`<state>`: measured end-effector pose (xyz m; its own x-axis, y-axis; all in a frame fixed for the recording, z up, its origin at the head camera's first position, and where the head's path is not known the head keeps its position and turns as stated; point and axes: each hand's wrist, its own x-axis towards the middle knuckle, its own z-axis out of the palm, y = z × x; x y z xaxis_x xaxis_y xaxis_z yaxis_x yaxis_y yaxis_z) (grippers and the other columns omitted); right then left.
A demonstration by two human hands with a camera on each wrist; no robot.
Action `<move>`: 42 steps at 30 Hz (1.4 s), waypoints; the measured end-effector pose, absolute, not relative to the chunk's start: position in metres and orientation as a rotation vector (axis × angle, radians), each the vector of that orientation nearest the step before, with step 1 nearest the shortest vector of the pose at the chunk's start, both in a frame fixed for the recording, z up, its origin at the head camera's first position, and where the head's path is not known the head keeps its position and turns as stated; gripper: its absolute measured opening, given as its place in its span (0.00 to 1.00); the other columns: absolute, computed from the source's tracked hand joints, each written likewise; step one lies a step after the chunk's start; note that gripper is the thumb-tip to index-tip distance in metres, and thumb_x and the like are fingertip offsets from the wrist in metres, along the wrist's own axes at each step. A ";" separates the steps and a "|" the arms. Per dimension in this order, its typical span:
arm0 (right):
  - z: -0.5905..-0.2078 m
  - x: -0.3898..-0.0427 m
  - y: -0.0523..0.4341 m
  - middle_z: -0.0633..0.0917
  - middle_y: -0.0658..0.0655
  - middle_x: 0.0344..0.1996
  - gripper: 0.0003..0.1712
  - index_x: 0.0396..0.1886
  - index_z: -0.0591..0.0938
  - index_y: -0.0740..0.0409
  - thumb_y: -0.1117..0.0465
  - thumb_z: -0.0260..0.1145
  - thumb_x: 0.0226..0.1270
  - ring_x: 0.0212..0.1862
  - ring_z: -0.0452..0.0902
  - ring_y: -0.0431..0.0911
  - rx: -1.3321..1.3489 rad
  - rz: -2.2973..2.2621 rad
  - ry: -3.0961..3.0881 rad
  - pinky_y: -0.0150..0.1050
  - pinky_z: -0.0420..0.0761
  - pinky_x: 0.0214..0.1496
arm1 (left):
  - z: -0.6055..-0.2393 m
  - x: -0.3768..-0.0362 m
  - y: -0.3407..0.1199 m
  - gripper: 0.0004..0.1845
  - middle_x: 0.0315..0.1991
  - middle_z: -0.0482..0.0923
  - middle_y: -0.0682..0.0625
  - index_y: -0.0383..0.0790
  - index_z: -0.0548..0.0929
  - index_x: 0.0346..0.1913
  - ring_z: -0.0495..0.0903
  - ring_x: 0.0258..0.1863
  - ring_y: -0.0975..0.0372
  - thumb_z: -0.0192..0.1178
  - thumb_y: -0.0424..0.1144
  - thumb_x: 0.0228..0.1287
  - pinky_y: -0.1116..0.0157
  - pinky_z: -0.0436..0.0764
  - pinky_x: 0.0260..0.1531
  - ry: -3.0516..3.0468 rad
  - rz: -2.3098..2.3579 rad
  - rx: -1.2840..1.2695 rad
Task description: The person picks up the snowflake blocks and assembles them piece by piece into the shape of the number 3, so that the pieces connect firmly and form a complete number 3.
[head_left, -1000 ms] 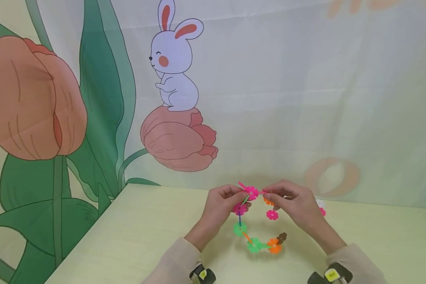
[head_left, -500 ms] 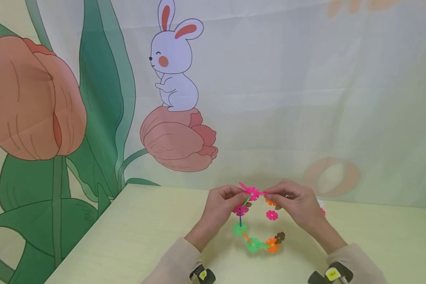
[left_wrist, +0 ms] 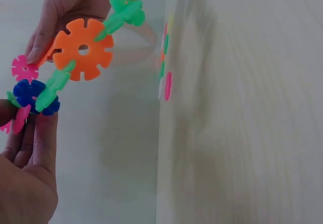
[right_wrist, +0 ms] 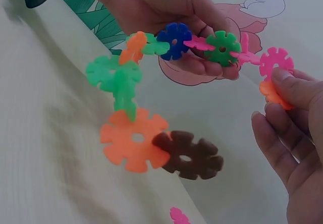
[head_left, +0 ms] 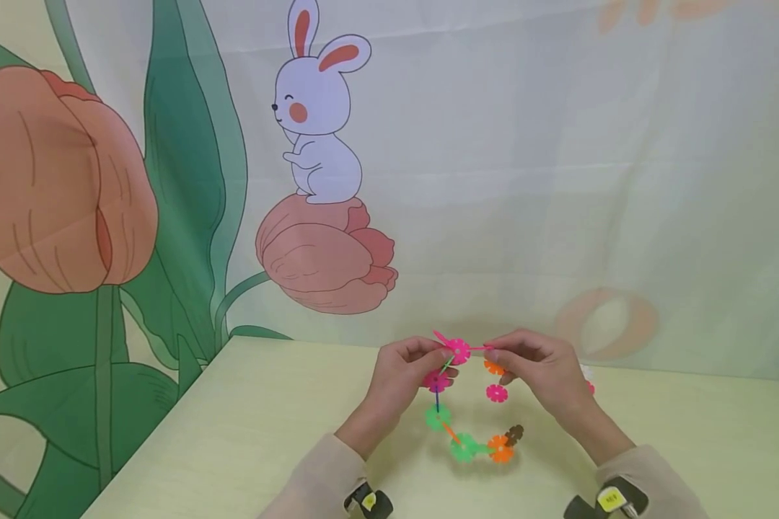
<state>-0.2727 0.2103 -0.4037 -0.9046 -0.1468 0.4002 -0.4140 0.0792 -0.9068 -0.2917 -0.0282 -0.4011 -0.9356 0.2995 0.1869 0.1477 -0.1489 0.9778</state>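
A chain of plastic snowflake discs (head_left: 464, 447) hangs in a curve between both hands above the pale table (head_left: 247, 432). My left hand (head_left: 443, 358) grips its upper end, fingers curled round the blue disc (right_wrist: 174, 41) and the dark green disc (right_wrist: 222, 47). My right hand (head_left: 493, 353) pinches a pink disc (right_wrist: 275, 60) at the chain's tip, with an orange disc (right_wrist: 272, 94) held under it. Two light green discs (right_wrist: 113, 75), a large orange disc (right_wrist: 133, 141) and a brown disc (right_wrist: 189, 156) dangle at the free lower end.
One loose pink disc (head_left: 496, 393) lies on the table under the hands. A small heap of white and pink discs (head_left: 586, 373) sits by the backdrop, behind my right hand. The printed rabbit and tulip cloth (head_left: 318, 144) hangs at the table's far edge.
Both hands stay almost where they were. The hanging part of the chain has swung slightly to the left.
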 end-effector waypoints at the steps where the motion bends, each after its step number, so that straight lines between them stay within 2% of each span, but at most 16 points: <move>1: -0.404 -0.272 0.210 0.90 0.59 0.39 0.11 0.49 0.89 0.66 0.64 0.74 0.72 0.36 0.87 0.53 0.549 1.931 -2.152 0.44 0.91 0.42 | -0.401 -0.292 -0.028 0.09 0.41 0.90 0.36 0.27 0.87 0.45 0.92 0.34 0.58 0.67 0.33 0.73 0.66 0.90 0.39 1.977 2.246 0.519; 7: -0.405 -0.272 0.210 0.91 0.58 0.39 0.11 0.48 0.89 0.65 0.63 0.75 0.72 0.34 0.88 0.52 0.500 1.953 -2.160 0.43 0.91 0.43 | -0.401 -0.292 -0.027 0.08 0.42 0.89 0.33 0.28 0.87 0.44 0.92 0.37 0.52 0.67 0.32 0.73 0.63 0.90 0.40 1.955 2.264 0.516; 14: -0.407 -0.274 0.207 0.91 0.60 0.40 0.13 0.49 0.87 0.72 0.65 0.74 0.72 0.37 0.88 0.51 0.530 1.967 -2.152 0.45 0.91 0.41 | -0.400 -0.291 -0.027 0.08 0.40 0.90 0.37 0.28 0.87 0.45 0.92 0.36 0.55 0.67 0.33 0.73 0.62 0.91 0.41 1.932 2.255 0.525; 19: -0.408 -0.273 0.204 0.90 0.57 0.41 0.12 0.48 0.89 0.68 0.64 0.75 0.72 0.37 0.88 0.53 0.523 1.934 -2.177 0.45 0.91 0.42 | -0.399 -0.291 -0.028 0.09 0.39 0.90 0.39 0.28 0.87 0.45 0.92 0.38 0.52 0.69 0.33 0.73 0.61 0.91 0.42 1.932 2.252 0.531; 24: -0.407 -0.272 0.204 0.90 0.57 0.41 0.08 0.46 0.91 0.63 0.64 0.74 0.72 0.35 0.88 0.53 0.545 1.897 -2.174 0.44 0.90 0.41 | -0.399 -0.291 -0.029 0.08 0.42 0.89 0.35 0.28 0.88 0.45 0.92 0.39 0.49 0.68 0.33 0.73 0.62 0.90 0.42 1.954 2.239 0.531; 28: -0.406 -0.273 0.203 0.90 0.57 0.39 0.07 0.45 0.91 0.63 0.65 0.74 0.72 0.35 0.87 0.53 0.573 1.838 -2.181 0.43 0.90 0.39 | -0.399 -0.291 -0.029 0.08 0.43 0.89 0.34 0.28 0.88 0.45 0.92 0.40 0.48 0.69 0.33 0.73 0.63 0.90 0.41 1.966 2.234 0.537; 32: -0.404 -0.272 0.204 0.90 0.58 0.35 0.10 0.49 0.90 0.62 0.64 0.74 0.72 0.32 0.87 0.53 0.572 1.733 -2.215 0.40 0.89 0.39 | -0.399 -0.291 -0.029 0.08 0.42 0.90 0.38 0.29 0.88 0.45 0.92 0.39 0.52 0.69 0.34 0.73 0.64 0.90 0.42 1.996 2.227 0.543; 36: -0.400 -0.272 0.208 0.88 0.58 0.34 0.17 0.57 0.88 0.59 0.62 0.76 0.71 0.29 0.86 0.52 0.513 1.686 -2.243 0.38 0.88 0.39 | -0.400 -0.292 -0.030 0.08 0.42 0.90 0.38 0.29 0.87 0.45 0.92 0.39 0.54 0.68 0.34 0.73 0.64 0.90 0.42 2.017 2.239 0.550; 42: -0.396 -0.274 0.217 0.89 0.59 0.37 0.16 0.55 0.86 0.65 0.62 0.74 0.73 0.31 0.89 0.52 0.471 1.785 -2.189 0.44 0.91 0.42 | -0.401 -0.294 -0.032 0.09 0.41 0.89 0.39 0.27 0.87 0.46 0.92 0.40 0.52 0.67 0.33 0.74 0.65 0.90 0.41 2.039 2.266 0.555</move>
<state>-0.2739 0.2166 -0.3956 -0.9086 -0.0754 0.4108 -0.4176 0.1844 -0.8897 -0.2941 -0.0324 -0.4005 -0.9350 0.2669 0.2333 0.2039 -0.1334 0.9699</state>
